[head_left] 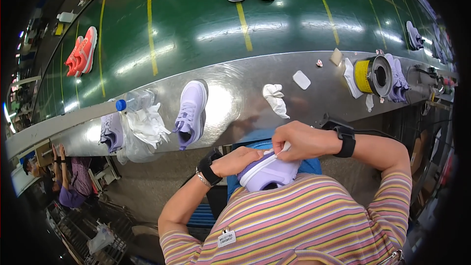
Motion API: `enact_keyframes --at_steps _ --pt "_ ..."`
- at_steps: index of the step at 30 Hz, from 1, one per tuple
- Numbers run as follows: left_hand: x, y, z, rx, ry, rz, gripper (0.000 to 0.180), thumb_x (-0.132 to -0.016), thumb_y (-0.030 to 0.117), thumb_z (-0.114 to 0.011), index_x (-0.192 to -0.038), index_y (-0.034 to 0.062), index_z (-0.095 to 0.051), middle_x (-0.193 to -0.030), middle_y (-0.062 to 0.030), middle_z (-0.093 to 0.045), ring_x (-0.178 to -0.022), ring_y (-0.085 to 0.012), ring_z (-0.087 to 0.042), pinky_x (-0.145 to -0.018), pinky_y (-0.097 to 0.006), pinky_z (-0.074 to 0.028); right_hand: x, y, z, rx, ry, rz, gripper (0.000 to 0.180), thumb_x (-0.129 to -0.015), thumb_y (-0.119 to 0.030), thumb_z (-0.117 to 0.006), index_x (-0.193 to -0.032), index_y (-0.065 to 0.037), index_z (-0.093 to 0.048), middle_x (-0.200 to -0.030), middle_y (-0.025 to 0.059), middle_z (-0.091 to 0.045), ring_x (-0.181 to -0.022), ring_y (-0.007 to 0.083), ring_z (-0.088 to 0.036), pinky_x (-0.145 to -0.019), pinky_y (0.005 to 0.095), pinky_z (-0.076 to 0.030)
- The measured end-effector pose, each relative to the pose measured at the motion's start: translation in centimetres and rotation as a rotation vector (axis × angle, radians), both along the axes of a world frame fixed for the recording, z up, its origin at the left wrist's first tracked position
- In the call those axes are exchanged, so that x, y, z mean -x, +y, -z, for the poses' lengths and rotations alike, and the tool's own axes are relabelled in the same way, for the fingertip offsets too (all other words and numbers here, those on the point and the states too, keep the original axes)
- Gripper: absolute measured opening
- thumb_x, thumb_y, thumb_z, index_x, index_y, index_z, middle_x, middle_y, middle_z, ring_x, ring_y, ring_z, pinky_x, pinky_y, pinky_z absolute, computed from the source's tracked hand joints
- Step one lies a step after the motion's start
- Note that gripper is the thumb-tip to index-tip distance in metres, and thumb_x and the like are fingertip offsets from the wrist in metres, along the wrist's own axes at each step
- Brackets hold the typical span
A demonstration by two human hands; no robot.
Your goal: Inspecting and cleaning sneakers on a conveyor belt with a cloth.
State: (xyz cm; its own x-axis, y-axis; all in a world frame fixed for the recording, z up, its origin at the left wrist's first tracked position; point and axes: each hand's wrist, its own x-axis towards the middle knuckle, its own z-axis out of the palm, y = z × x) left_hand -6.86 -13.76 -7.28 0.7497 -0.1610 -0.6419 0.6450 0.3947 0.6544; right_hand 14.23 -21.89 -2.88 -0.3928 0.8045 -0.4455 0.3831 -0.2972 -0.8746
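Lilac shoe (192, 108) on desk (230, 91), left of fingers. Left hand (236, 162): fingers gripping second shoe (274, 172), between hands. Right hand (308, 140): fingers pinching white wad (285, 146) at its sole. Tin (372, 75) right of fingers.

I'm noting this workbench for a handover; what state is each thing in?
Left hand: gripping the held shoe
Right hand: pinching a small white piece
Held shoe: tipped, sole facing the bench
Bottle: blue cap on
Lilac shoe right of bottle: upright, laced
Mid-bench tissue: crumpled
Can: mouth apparently open
Coral shoes: upright, side by side
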Motion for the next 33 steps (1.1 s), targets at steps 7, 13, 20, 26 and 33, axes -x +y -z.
enact_keyframes --at_steps 7,13,20,26,33 --pt "0.3 0.8 -0.2 0.023 -0.102 0.033 0.042 -0.092 0.031 -0.036 -0.104 -0.0027 -0.057 -0.093 -0.0057 -0.061 -0.083 -0.0106 -0.053 -0.074 -0.025 -0.043 2.2 0.6 -1.0 -0.139 0.161 0.057 0.009 -0.071 -0.011 -0.061 -0.070 -0.002 -0.059 -0.077 0.0124 -0.058 -0.074 0.0290 -0.057 -0.065 0.0349 -0.044" --pt "0.6 0.7 -1.3 -0.017 -0.017 -0.001 0.040 -0.092 0.029 -0.034 -0.104 -0.0022 -0.057 -0.093 -0.0088 -0.061 -0.082 -0.0118 -0.053 -0.076 -0.027 -0.043 1.3 0.6 -0.5 0.010 0.032 0.023 0.014 -0.069 -0.015 -0.064 -0.069 -0.002 -0.059 -0.076 0.0130 -0.059 -0.075 0.0281 -0.058 -0.066 0.0347 -0.045" --pt "1.1 0.7 -1.6 -0.116 -0.094 0.018 0.040 -0.092 0.029 -0.033 -0.098 -0.0030 -0.057 -0.087 -0.0049 -0.059 -0.078 -0.0099 -0.051 -0.072 -0.026 -0.042 2.0 0.7 -0.9 0.016 0.065 0.076 0.012 -0.067 -0.014 -0.063 -0.068 -0.002 -0.061 -0.072 0.0137 -0.061 -0.071 0.0276 -0.059 -0.065 0.0347 -0.045" --pt "1.1 0.5 -1.7 -0.092 -0.105 -0.039 0.038 -0.092 0.029 -0.034 -0.093 -0.0025 -0.056 -0.080 -0.0026 -0.056 -0.074 -0.0086 -0.047 -0.067 -0.026 -0.040 2.3 1.0 -1.1 0.030 0.084 0.091 0.011 -0.066 -0.013 -0.062 -0.068 -0.002 -0.061 -0.070 0.0131 -0.061 -0.068 0.0268 -0.059 -0.062 0.0335 -0.045" --pt "0.8 1.0 -2.5 -0.109 -0.109 -0.026 0.040 -0.092 0.030 -0.035 -0.096 -0.0027 -0.056 -0.082 -0.0035 -0.058 -0.075 -0.0088 -0.048 -0.068 -0.025 -0.041 2.0 1.1 -0.6 -0.007 0.088 0.074 0.011 -0.065 -0.012 -0.062 -0.067 -0.001 -0.060 -0.069 0.0131 -0.061 -0.065 0.0251 -0.059 -0.060 0.0323 -0.045"
